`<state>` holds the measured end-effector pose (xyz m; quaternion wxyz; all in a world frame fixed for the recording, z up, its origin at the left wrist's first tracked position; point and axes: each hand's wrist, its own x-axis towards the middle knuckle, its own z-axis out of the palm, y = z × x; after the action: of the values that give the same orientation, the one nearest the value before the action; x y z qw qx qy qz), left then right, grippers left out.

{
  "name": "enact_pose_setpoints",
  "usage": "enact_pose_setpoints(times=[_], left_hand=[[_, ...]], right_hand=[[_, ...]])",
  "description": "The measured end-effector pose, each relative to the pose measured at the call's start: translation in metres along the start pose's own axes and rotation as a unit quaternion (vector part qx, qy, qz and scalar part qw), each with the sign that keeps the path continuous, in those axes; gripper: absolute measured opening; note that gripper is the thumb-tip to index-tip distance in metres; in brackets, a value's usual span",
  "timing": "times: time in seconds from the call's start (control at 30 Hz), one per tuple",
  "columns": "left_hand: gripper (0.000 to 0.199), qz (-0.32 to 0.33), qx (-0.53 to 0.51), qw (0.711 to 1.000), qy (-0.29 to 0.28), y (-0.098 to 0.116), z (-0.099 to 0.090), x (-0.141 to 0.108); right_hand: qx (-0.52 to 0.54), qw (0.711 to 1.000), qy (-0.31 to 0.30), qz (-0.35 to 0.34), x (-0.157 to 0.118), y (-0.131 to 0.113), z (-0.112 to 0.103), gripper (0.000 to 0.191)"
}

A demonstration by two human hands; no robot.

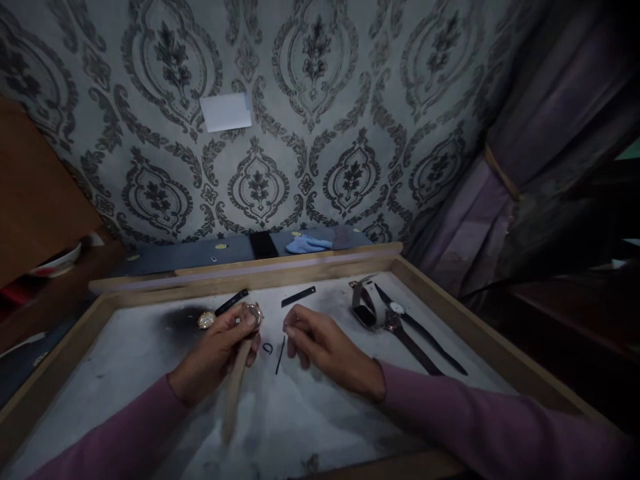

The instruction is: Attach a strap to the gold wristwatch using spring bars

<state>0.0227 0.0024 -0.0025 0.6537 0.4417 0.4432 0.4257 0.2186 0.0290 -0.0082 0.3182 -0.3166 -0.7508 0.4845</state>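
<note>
My left hand grips a round watch near its case, and a pale strap hangs down from it. To the right, my right hand has its thumb and fingertips pressed together; whatever they pinch is too small to make out. A thin dark stick lies just below those fingertips. Between the hands is a small black loop. Beside my left hand lies a gold-coloured watch with a black strap piece. Another black strap piece rests beyond my right hand.
Several watches, one with a grey band and one with a long dark strap, lie at the right inside a wooden-framed tray. Behind its rim are a black flat object and a blue cloth. A curtain hangs at right.
</note>
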Motion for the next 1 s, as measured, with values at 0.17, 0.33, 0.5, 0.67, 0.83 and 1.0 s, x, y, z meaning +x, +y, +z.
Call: enact_pose_setpoints(times=[0.17,0.33,0.5,0.67,0.83,1.0], left_hand=[[0.031,0.005,0.127,0.985,-0.113,-0.005,0.002,-0.002],[0.026,-0.010,0.146,0.982,-0.124,-0.006,0.008,-0.011],[0.026,-0.024,0.114,0.983,-0.141,-0.010,0.004,-0.011],[0.025,-0.005,0.110,0.972,-0.206,-0.011,-0.011,-0.002],[0.026,-0.039,0.148,0.961,-0.229,0.004,-0.014,-0.002],[0.032,-0.066,0.228,0.951,-0.199,0.008,-0.014,-0.004]], right_hand=[[0.017,0.999,0.011,0.027,0.003,0.005,-0.002,0.029],[0.025,0.998,-0.046,0.041,0.001,0.009,0.001,0.031],[0.020,0.996,-0.070,0.052,0.000,0.006,0.002,0.030],[0.061,0.995,-0.044,0.058,0.002,0.006,0.003,0.034],[0.065,0.995,-0.023,0.070,0.003,0.012,0.003,0.028],[0.038,0.993,-0.062,0.091,-0.001,0.008,0.006,0.023]])
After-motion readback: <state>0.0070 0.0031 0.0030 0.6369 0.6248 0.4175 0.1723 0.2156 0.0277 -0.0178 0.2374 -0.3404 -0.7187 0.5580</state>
